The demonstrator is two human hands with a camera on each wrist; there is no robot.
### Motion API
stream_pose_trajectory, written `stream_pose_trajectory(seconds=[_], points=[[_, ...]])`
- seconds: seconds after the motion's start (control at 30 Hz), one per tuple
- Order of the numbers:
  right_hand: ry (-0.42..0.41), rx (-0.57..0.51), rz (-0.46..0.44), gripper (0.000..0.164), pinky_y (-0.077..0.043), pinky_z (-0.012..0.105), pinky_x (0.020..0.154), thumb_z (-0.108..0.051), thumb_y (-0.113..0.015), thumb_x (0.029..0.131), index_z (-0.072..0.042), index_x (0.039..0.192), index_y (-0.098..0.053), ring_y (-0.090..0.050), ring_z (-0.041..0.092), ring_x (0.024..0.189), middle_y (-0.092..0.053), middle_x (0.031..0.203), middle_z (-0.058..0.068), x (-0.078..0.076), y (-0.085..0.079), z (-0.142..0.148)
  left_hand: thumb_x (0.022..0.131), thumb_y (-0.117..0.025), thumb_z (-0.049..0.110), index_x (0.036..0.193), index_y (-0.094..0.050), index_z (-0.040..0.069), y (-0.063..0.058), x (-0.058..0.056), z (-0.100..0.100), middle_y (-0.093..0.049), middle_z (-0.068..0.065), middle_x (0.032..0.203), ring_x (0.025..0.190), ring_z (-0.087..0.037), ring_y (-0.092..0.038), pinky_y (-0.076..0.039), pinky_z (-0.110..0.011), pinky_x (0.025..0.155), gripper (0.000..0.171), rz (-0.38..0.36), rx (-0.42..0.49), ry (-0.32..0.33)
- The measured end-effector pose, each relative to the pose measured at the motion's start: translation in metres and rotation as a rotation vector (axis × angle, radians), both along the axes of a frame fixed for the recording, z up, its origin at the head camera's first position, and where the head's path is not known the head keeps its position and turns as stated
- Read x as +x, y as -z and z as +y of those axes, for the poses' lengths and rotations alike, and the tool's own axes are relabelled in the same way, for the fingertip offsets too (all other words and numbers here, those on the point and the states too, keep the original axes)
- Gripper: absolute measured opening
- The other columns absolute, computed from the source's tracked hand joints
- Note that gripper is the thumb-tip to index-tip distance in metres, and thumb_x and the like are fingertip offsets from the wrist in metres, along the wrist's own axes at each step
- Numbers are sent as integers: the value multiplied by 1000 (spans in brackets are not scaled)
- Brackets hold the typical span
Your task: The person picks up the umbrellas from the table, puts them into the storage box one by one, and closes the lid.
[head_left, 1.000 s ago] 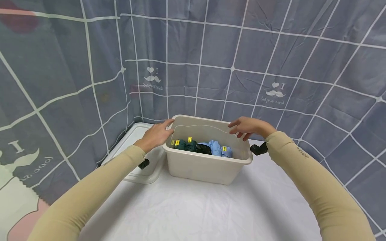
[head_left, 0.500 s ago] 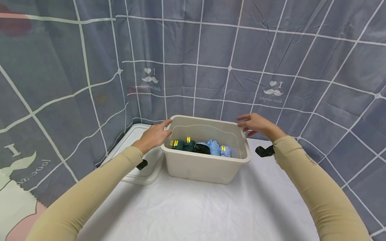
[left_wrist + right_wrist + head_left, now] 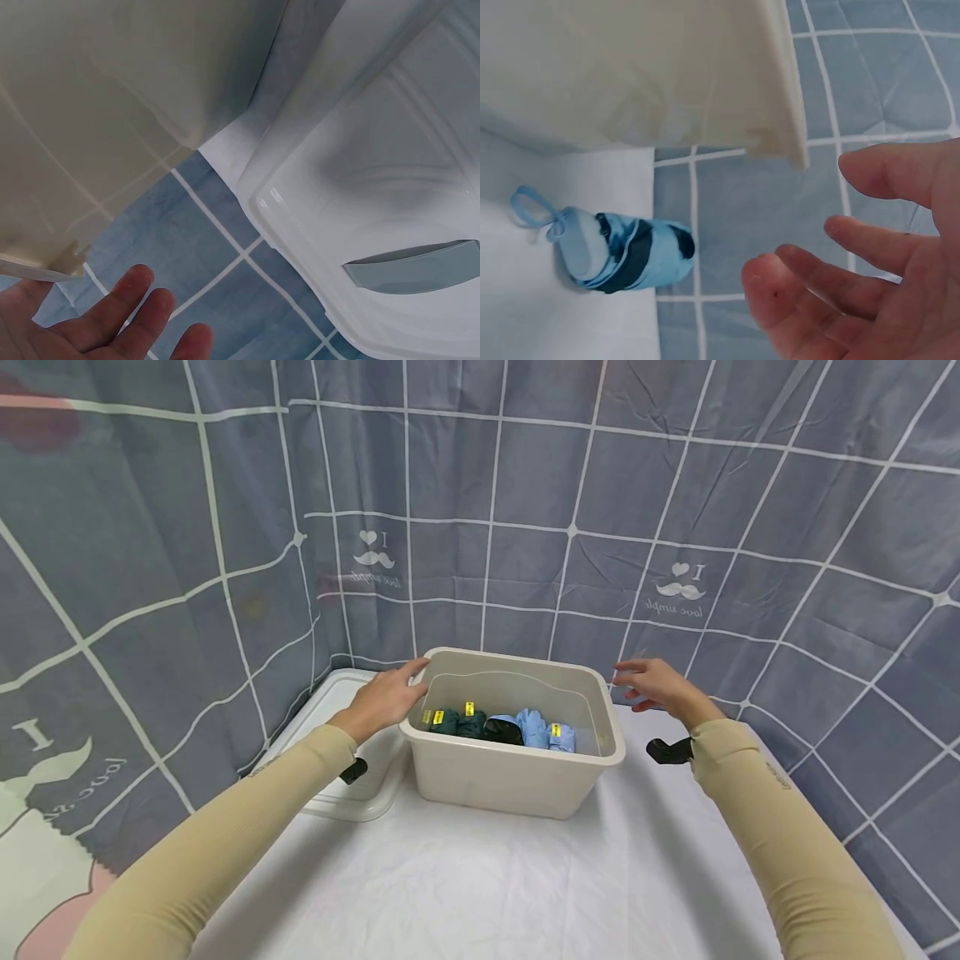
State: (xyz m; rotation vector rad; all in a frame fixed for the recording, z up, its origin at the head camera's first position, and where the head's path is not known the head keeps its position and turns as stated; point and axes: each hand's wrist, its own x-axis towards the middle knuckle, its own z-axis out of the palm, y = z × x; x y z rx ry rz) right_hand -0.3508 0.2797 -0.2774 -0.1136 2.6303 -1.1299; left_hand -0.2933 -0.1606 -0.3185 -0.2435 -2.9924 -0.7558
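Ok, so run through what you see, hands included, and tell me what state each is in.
Bin: upright, open.
Lid: off, beside the bin.
Green bundles: inside the bin.
Blue bundles: inside the bin.
Blue umbrella: folded up, lying outside the bin.
Left hand: touching the bin.
Right hand: apart from the bin, holding nothing.
Curtain: hanging.

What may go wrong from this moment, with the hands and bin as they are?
The bin may turn or slide if pulled now, since only the left hand touches it; the right hand is apart. The blue umbrella lying outside it, in the right wrist view, could be knocked if the bin shifts. The lid lies close beside the bin, so it might be bumped too.
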Motion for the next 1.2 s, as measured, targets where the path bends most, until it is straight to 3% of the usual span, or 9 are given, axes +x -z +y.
stream_pose_trajectory(seconds=[0.27, 0.47, 0.67, 0.87, 1.2], points=[[87, -65, 16, 60, -59, 28, 76, -23, -56, 101, -4, 155, -38, -60, 14, 90, -48, 145, 25, -5, 25, 10, 104, -39, 41, 159, -32, 26, 0, 0, 0, -54, -19, 146, 127, -42, -57, -48, -62, 96, 57, 0, 3, -4], [112, -69, 17, 62, -59, 31, 83, -25, -55, 102, -4, 156, -34, -59, 24, 108, -43, 151, 26, -5, 41, 15, 104, -38, 42, 158, -32, 27, 2, -1, 1, -56, -19, 145, 126, -42, -58, -49, -61, 94, 57, 3, -1, -7], [135, -90, 13, 63, -57, 34, 87, -24, -54, 102, -5, 158, -32, -59, 24, 109, -44, 150, 26, -6, 58, 20, 104, -37, 42, 159, -30, 28, 3, -2, 0, -55, -19, 145, 126, -41, -58, -49, -60, 95, 58, -9, 2, -6], [176, -119, -15, 64, -54, 41, 95, -24, -55, 102, -7, 159, -29, -51, 39, 128, -41, 154, 27, -8, 73, 21, 104, -39, 42, 159, -31, 28, 4, -2, -1, -57, -20, 143, 125, -41, -59, -49, -60, 94, 57, -2, -2, -8], [218, -202, -32, 68, -50, 48, 99, -24, -57, 100, -9, 160, -28, -53, 31, 118, -41, 151, 24, -16, 101, 22, 103, -39, 42, 158, -32, 28, 4, -1, 0, -57, -20, 143, 126, -41, -58, -49, -60, 94, 57, 3, -7, -14]])
